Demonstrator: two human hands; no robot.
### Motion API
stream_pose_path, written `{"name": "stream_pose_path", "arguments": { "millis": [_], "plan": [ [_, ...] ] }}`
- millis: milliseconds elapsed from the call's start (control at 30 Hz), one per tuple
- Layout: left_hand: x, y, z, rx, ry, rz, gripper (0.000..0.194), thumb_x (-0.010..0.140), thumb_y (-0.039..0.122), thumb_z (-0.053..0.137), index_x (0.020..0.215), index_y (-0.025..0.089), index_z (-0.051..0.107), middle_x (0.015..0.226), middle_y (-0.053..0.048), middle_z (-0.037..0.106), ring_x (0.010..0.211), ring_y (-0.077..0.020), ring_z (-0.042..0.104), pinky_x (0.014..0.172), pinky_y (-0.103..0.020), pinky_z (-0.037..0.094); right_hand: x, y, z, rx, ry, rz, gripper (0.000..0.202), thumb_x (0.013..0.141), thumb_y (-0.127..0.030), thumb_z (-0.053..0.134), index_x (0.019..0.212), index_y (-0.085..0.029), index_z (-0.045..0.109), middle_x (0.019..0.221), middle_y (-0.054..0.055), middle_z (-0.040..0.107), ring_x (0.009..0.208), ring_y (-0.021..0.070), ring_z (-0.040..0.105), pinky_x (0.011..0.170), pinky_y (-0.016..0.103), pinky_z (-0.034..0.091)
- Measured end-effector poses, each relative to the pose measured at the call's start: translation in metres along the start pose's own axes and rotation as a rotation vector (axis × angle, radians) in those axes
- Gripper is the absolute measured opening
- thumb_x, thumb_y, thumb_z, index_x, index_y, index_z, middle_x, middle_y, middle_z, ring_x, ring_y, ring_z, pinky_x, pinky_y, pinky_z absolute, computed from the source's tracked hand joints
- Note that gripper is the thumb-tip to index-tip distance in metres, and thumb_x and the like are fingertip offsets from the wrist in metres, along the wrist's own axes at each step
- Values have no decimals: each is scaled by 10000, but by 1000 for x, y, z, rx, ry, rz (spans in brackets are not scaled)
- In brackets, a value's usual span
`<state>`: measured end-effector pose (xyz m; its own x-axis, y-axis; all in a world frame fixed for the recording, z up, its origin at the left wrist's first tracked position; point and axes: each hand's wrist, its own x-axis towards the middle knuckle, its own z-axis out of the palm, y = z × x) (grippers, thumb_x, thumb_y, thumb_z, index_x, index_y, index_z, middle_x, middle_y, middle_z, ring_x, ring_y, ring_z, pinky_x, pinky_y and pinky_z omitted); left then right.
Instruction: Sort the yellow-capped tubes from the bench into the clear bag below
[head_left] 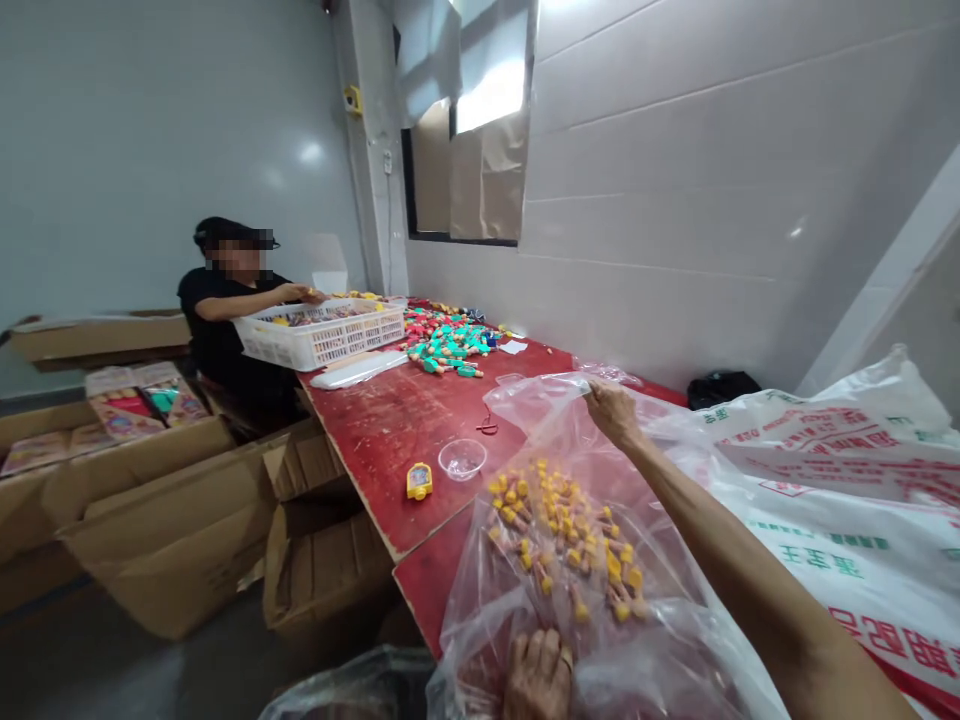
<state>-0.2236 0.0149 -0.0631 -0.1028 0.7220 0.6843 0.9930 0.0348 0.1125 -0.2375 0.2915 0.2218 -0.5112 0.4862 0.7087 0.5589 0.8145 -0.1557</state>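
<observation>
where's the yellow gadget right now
In the head view it's left of center on the red table, the yellow gadget, near the table's left edge, just left of the round clear dish.

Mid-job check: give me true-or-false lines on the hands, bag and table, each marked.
1. The right hand grips the clear bag. True.
2. The left hand is inside a carton. False: it is at the near part of the clear bag.
3. Yellow-topped pieces show through the bag. True.
4. The basket by the co-worker is black. False: it is white.
5. The small yellow item is beside the round dish. True.
</observation>
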Motion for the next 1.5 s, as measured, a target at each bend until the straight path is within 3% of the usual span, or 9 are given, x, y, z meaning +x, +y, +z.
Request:
{"name": "stream_pose_path", "arguments": {
  "millis": [433,533,700,867,967,1067,1167,1300,1500],
  "plan": [
    [9,6,14,-88,239,-4,209,663,198,492,842,174,597,910,-105,626,823,-258,586,789,-420,468,-12,-10,-75,-209,-30,1,411,986,-373,299,987,-179,661,970,77,677,847,186,588,653,274,279],
    [13,8,9,-108,276,0,212,627,183,501,829,169,567,910,-89,623,826,-242,574,779,-392,450,-20,-10,-82,-218,3,-33,439,992,-348,250,1010,-177,654,1034,86,659,900,188,586,679,267,310],
    [16,9,3,-117,257,1,185,572,167,514,755,173,538,829,-76,595,776,-237,537,791,-407,428,-26,-1,-84,-297,-237,-7,337,936,-313,371,1041,-191,667,1078,91,641,886,209,592,686,276,371],
    [15,8,7,-145,217,17,163,574,180,551,735,170,527,814,-70,577,756,-227,508,773,-389,420,-30,3,-87,-292,-149,17,556,808,-92,360,1352,-157,448,1326,130,497,911,206,590,715,297,407],
    [15,8,8,-158,217,12,176,543,146,546,710,177,500,753,-47,554,713,-216,483,743,-375,403,-33,-6,-89,-398,-392,-179,458,809,-88,365,1191,-219,580,1301,91,530,954,221,579,771,340,387],
    [14,8,9,-165,217,14,170,551,156,556,700,181,478,729,-42,539,684,-214,468,695,-366,382,-36,-23,-91,-452,-662,-292,190,841,-314,503,862,-208,660,1027,87,653,1035,283,541,876,419,342],
    [11,8,10,-164,158,9,185,555,160,571,713,177,476,751,-44,547,708,-215,478,706,-362,384,-39,-48,-91,-420,-812,-188,442,787,-628,527,826,-204,648,897,108,675,973,308,567,864,444,347],
    [9,6,15,-137,136,27,184,571,199,584,724,173,484,760,-47,552,722,-218,493,735,-367,402,-41,-79,-82,-405,-726,-172,431,842,-591,501,897,-196,664,878,122,692,884,279,620,843,413,356],
    [9,-4,31,48,375,97,102,674,100,561,673,175,493,674,-16,541,624,-177,498,738,-347,410,-9,-78,-77,-407,-541,-40,408,952,-398,345,911,-213,707,977,115,703,894,221,645,670,282,387]
  ]
}}
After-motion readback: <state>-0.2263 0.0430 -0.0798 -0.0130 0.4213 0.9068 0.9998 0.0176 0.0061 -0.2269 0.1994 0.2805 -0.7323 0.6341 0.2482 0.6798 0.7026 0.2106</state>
